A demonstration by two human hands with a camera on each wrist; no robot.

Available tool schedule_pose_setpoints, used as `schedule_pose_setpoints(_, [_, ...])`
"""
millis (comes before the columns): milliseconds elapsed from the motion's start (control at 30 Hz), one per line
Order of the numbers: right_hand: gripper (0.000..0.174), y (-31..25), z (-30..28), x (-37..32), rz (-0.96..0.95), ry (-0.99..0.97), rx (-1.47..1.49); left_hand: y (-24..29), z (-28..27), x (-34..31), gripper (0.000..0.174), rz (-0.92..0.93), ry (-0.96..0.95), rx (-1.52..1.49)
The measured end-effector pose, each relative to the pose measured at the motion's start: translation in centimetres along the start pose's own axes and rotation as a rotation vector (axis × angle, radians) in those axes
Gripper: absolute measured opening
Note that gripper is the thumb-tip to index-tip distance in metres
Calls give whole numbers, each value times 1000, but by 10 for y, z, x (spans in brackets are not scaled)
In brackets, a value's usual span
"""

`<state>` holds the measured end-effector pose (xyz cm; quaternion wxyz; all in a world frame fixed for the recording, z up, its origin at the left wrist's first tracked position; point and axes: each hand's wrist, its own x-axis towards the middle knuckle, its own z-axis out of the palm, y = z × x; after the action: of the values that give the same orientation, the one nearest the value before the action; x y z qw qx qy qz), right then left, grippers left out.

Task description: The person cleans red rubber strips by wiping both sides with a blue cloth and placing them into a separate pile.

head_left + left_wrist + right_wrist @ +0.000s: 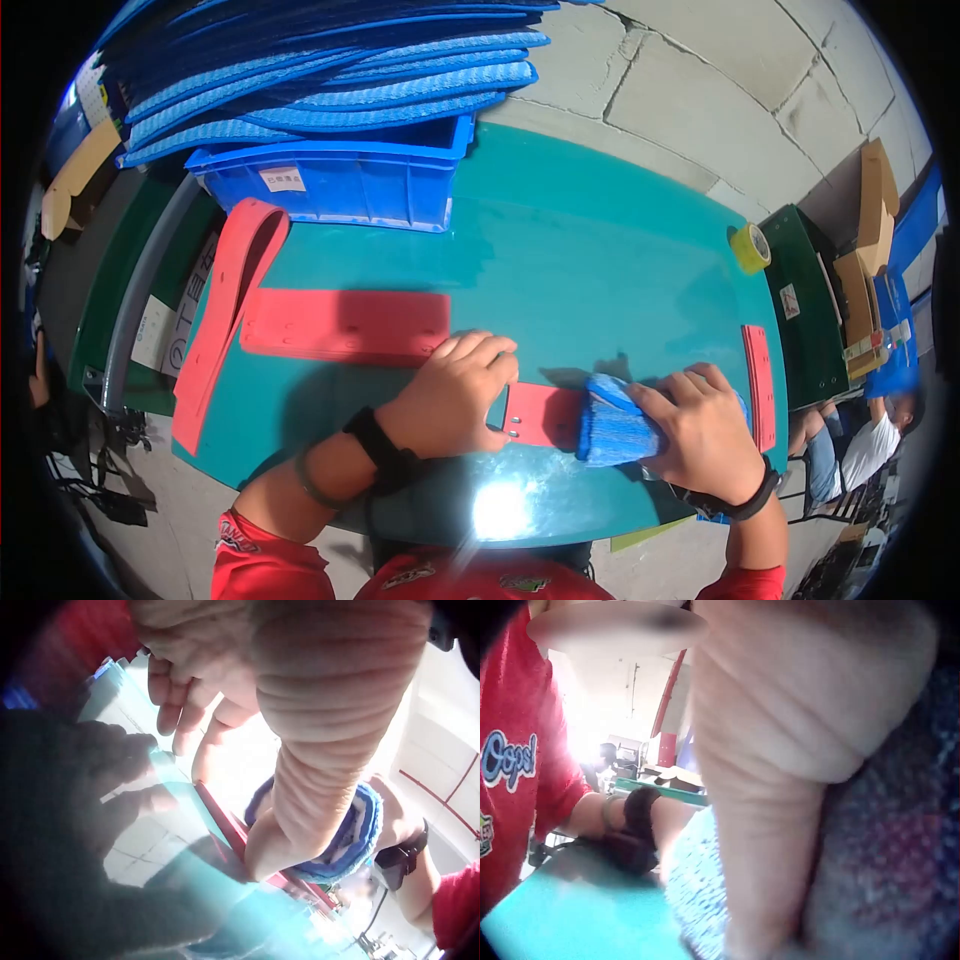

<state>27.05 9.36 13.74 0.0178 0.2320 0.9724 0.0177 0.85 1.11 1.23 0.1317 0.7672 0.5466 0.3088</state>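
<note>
A short red strip (542, 414) with small holes lies flat near the table's front edge. My left hand (450, 395) holds its left end across the width, fingers at the far edge and thumb at the near edge; the left wrist view shows this hand (277, 727) close up. Over the strip's right part sits a folded blue cloth (615, 425), gripped by my right hand (705, 435), with the thumb on top. The cloth (699, 881) and right hand (772, 765) fill much of the right wrist view. Whatever lies beneath the cloth is hidden.
A wide red strip (345, 326) and a looped red band (215, 330) lie at left. Behind them stands a blue bin (370, 185) under stacked blue cloths (400, 90). Narrow red strips (760, 385) and yellow tape (747, 250) are at the right edge. A person (870, 450) sits beyond.
</note>
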Motion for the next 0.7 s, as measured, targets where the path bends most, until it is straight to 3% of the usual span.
schedule_pose_setpoints(133, [82,-5,4,1,44,99,87,5,-4,3,57,-36,-71,-2])
schedule_pose_setpoints(267, [71,-15,31,6,-51,104,78,6,-8,5,61,-80,-152,-12])
schedule_pose_setpoints(367, [74,-2,15,-13,17,17,61,5,-9,5,59,-92,-160,-28])
schedule_pose_setpoints(533, [62,26,-2,-40,161,-19,-25,5,-7,5,58,-95,-170,-2])
schedule_pose_setpoints(700, [76,12,21,-30,117,80,98,5,-9,6,59,-94,-179,-30])
